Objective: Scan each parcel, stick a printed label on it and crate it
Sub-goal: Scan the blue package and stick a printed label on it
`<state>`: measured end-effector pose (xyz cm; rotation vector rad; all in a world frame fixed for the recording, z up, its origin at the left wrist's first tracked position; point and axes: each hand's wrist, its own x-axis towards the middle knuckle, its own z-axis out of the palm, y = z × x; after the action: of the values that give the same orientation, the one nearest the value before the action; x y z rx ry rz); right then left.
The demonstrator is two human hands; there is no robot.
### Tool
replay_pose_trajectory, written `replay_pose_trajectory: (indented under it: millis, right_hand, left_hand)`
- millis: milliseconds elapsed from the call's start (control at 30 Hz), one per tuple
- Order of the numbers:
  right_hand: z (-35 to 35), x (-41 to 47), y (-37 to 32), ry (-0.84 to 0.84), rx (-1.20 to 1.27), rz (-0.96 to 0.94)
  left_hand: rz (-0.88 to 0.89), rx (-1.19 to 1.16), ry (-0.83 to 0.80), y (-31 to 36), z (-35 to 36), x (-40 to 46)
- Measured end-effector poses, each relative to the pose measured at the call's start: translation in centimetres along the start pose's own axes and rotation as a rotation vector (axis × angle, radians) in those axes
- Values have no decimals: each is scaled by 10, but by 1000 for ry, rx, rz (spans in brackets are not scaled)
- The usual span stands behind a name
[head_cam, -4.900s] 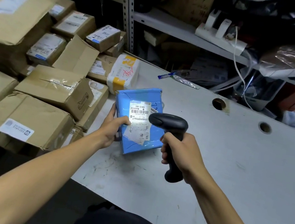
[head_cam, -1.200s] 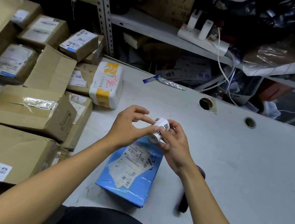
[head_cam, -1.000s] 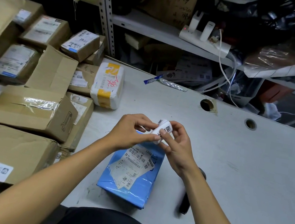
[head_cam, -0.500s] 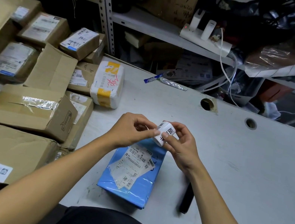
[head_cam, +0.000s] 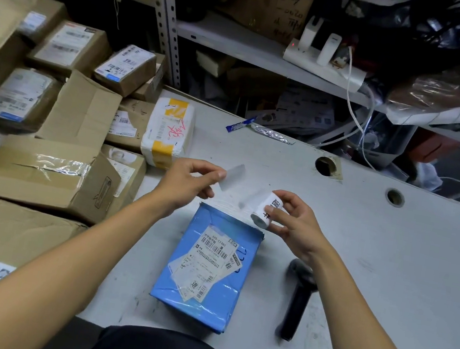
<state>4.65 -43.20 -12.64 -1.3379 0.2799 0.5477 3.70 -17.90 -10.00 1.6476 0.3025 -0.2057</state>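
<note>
A blue parcel point(head_cam: 219, 298) with a white barcode label lies on the grey table point(head_cam: 391, 264) near its front edge. Just above its far end, my right hand point(head_cam: 294, 222) grips a small white roll of printed labels point(head_cam: 265, 210). My left hand point(head_cam: 190, 181) pinches a single label point(head_cam: 233, 176), blurred, peeled off and held up to the left of the roll. A black handheld scanner point(head_cam: 297, 300) lies on the table to the right of the parcel, beneath my right forearm.
Several cardboard parcels point(head_cam: 47, 173) are piled to the left of the table, with a white and yellow parcel point(head_cam: 168, 132) at the table's left edge. Shelving with a power strip point(head_cam: 322, 61) and cables stands behind. Two cable holes point(head_cam: 325, 166) pierce the tabletop.
My hands have drawn apart: the left has pulled a label free from the roll and moved left, while the right keeps the roll. Parcel and scanner have stayed put.
</note>
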Motion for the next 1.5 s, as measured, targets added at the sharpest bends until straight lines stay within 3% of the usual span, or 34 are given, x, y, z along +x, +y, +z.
replay_pose_trajectory:
  millis: [100, 200, 300, 433, 567, 633, 700, 800, 867, 1033, 1100, 1267, 1500]
  right_hand:
    - [-11, 19, 10, 271, -195, -10]
    - [-19, 32, 23, 468, -606, -183]
    - [-20, 36, 33, 443, -835, -277]
    - [-25, 39, 50, 258, -1063, -169]
    - [-15, 36, 45, 302, -1160, -212]
    - [-1, 28, 32, 287, -1080, -375]
    - [18, 19, 14, 155, -841, -422]
    - [44, 9, -11, -147, -522, -236]
    - [53, 6, -14, -222, -481, -166]
    - [51, -3, -6, -114, -342, -63]
    - [49, -8, -3, -112, -347, -39]
    - [50, -30, 11, 73, -388, 37]
    - [45, -95, 66, 114, -476, 211]
  left_hand:
    - [-34, -3, -14, -5, -9, -1]
    - [-73, -68, -65, -12, -10, -5]
    - [-57, -87, -116, -20, -10, -8]
    - [-58, -3, -160, -25, -10, -10]
    - [-64, -18, -201, -25, -7, -11]
    - [-54, 2, -193, -24, -4, -12]
    - [-61, 17, -206, -22, 0, -12]
    - [-28, 40, -271, -19, 6, -11]
    - [-2, 48, -311, -16, 8, -12]
    - [-27, 63, -300, -16, 5, -15]
    - [-58, 71, -292, -18, 3, -17]
    - [-176, 49, -211, -17, 8, -33]
    - [-139, 551, -325, -53, 26, -89]
